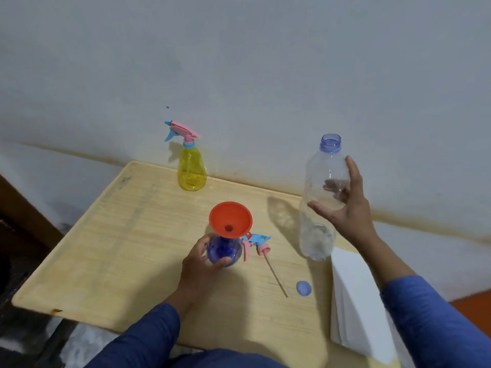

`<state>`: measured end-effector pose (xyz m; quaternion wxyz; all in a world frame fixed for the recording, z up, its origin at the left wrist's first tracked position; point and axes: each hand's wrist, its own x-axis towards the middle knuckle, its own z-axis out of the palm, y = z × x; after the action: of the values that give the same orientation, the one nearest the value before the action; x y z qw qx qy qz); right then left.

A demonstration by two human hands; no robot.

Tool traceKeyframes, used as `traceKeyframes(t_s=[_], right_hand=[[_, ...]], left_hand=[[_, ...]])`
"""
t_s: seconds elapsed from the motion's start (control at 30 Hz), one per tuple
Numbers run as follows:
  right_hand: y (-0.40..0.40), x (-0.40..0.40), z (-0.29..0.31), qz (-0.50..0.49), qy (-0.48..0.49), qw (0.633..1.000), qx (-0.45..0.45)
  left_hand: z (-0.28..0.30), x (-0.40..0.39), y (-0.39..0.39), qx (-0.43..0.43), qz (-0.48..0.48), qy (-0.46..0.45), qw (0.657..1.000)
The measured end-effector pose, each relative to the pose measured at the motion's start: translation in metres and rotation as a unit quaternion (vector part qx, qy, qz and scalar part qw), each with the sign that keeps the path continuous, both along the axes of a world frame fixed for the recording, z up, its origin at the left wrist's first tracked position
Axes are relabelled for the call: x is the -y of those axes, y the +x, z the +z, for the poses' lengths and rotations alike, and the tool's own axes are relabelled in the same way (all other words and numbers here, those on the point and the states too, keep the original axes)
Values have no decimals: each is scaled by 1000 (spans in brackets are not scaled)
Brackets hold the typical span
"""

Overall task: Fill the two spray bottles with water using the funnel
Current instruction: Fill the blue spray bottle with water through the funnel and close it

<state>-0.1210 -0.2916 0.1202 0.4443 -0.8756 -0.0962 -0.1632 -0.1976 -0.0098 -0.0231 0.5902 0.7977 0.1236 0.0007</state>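
We cannot see the neck of the blue spray bottle [224, 252]; the orange funnel [230, 219] covers it, and our left hand [202, 264] hides its near side. Our right hand [345, 205] shows blurred through the clear water bottle [322, 197], whose water level we cannot tell. The white paper stack [356, 306] is partly behind our right sleeve [430, 322], which runs off the frame.

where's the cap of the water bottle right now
The blue cap lies on the table, near its right side, between the spray head's dip tube and the white paper stack.
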Motion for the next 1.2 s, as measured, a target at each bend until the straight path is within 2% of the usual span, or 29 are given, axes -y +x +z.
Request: traceKeyframes(t_s=[0.13,0.4,0.6,0.77,0.83,1.0,1.2], right_hand=[[-21,-12,-10,-68,76,995,8],[-45,-27,-18,-180,146,972,-23],[-64,-35,-15,-235,115,961,-91],[-96,-82,-28,-354,137,925,-12],[-106,-107,-37,-340,153,928,5],[-109,-148,-61,-148,76,985,-52],[-94,-163,-69,-121,-26,992,-7]], left_hand=[[4,0,0,-3,-9,-24,1000],[0,-5,5,-2,-21,-12,1000],[1,-6,3,14,-26,-23,999],[-4,-9,6,9,-32,-29,999],[-6,-10,6,15,-37,-31,999],[-7,-11,7,35,-43,-21,998],[-17,-14,10,47,-50,14,998]])
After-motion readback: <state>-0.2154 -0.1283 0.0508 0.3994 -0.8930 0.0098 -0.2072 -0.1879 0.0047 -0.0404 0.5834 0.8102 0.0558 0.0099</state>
